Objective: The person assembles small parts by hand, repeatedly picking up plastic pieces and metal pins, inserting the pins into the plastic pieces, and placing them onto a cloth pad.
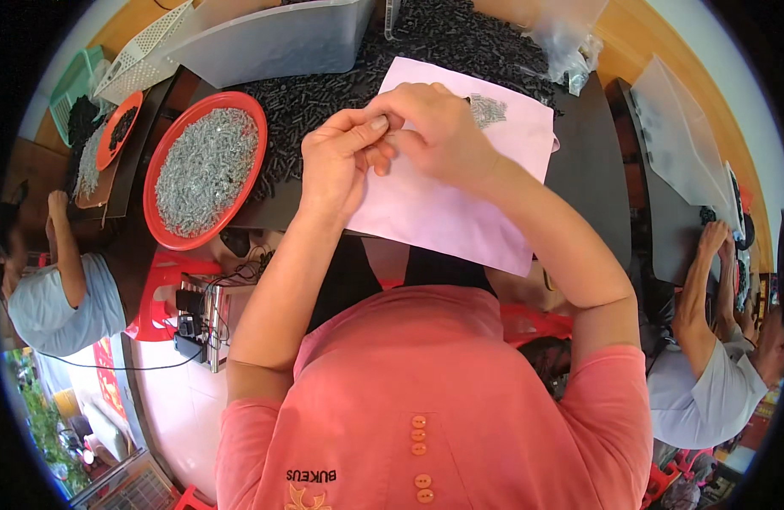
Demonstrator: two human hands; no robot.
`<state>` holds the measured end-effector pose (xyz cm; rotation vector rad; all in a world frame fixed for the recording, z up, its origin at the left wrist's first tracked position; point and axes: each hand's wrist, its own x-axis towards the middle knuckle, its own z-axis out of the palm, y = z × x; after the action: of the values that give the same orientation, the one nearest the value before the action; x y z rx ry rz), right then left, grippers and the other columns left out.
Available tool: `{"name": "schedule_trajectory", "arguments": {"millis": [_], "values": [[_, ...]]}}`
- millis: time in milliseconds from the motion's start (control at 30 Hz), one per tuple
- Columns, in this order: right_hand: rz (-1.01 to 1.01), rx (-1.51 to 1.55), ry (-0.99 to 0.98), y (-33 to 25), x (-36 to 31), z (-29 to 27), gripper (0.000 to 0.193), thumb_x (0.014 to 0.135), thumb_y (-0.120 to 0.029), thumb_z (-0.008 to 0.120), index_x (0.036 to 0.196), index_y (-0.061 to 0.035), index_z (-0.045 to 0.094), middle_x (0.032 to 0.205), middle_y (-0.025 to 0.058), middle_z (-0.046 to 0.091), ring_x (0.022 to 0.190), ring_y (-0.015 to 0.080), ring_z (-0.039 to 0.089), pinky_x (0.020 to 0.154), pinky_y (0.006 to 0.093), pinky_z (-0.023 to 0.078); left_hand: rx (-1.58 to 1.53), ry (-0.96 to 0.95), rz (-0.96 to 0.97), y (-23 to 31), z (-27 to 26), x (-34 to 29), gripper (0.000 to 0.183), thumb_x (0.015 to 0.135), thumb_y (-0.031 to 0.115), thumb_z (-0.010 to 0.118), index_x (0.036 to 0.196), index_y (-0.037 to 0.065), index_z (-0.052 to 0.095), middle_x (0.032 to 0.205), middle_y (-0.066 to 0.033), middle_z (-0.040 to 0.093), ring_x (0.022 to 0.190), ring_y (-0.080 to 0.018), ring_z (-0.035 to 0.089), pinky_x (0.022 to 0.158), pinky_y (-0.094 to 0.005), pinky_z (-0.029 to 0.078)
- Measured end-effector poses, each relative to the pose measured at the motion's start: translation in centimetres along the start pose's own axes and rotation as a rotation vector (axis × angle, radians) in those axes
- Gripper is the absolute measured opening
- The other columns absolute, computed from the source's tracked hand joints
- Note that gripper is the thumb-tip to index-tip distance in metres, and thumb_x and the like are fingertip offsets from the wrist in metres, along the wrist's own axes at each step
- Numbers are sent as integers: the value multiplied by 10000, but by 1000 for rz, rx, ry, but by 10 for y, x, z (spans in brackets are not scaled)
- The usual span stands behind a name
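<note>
Head camera on the scene, and what a spread it is: a dark tabletop (591, 178) runs right across the upper half! Before it sits the wearer in a coral shirt (426, 382), both bare forearms reaching forward. Out wide, one co-worker in a pale blue shirt (65, 297) works on the left, another in a grey shirt (706, 395) on the right. Look at the far side: a great heap of small black pieces (447, 38), with a translucent bin (273, 47) standing at its left. Centre stage, a pink sheet (460, 225) lies flat, its near edge hanging over the front. And on the left, a round red tray (150, 208), loaded with small silvery pieces (206, 174)!

Now to the hands, meeting above the pink sheet. Left hand (341, 161): grip pressed together, thumb against the fingers; whatever might be between them is too small and hidden to tell. Right hand (430, 123): fingers curled over toward the left fingertips, and whether that grip is pinching anything, I cannot tell. Just beside the right hand, toward the sheet's far edge, sits a little cluster of small grey pieces (490, 110), packed close together!
</note>
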<state>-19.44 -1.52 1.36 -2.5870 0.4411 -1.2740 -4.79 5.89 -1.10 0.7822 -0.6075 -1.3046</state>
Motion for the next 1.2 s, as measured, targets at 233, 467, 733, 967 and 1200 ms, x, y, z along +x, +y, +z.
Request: {"name": "schedule_trajectory", "arguments": {"millis": [233, 467, 733, 967, 1200], "values": [[193, -330, -227, 43, 1, -68, 134, 726, -76, 627, 849, -88, 679, 806, 70, 658, 778, 301, 644, 678, 417, 513, 20, 28, 22, 2, -1, -5, 63, 851, -16, 660, 886, -63, 636, 799, -167, 673, 613, -186, 632, 490, -263, 462], [21, -372, -347, 32, -23, -43, 153, 711, -98, 691, 859, -134, 674, 813, 25, 586, 860, 234, 583, 746, 381, 396, 54, 23, 20, 2, 1, -4, 56, 822, -51, 668, 861, -60, 628, 785, -157, 671, 589, -176, 623, 482, -264, 457], [97, -372, -249, 36, -19, -33, 133, 762, -110, 691, 893, -131, 689, 862, 18, 587, 905, 226, 569, 765, 372, 382, 95, 29, 12, 1, 2, -6, 133, 855, -24, 667, 978, -70, 652, 827, -126, 670, 628, -153, 626, 516, -251, 482], [101, -420, -392, 32, -18, -34, 93, 757, -103, 682, 850, -114, 687, 860, 18, 590, 903, 226, 572, 762, 374, 384, 126, 3, 12, -2, -1, -5, 176, 863, -17, 662, 1029, -74, 655, 835, -118, 666, 652, -151, 627, 527, -249, 488], [38, -310, -383, 32, -16, -24, 79, 752, -103, 657, 805, -135, 706, 868, 21, 612, 915, 242, 588, 784, 407, 389, 136, 22, 15, -2, 0, -6, 163, 856, -16, 673, 1007, -74, 659, 826, -111, 665, 647, -144, 623, 522, -244, 489]]}}
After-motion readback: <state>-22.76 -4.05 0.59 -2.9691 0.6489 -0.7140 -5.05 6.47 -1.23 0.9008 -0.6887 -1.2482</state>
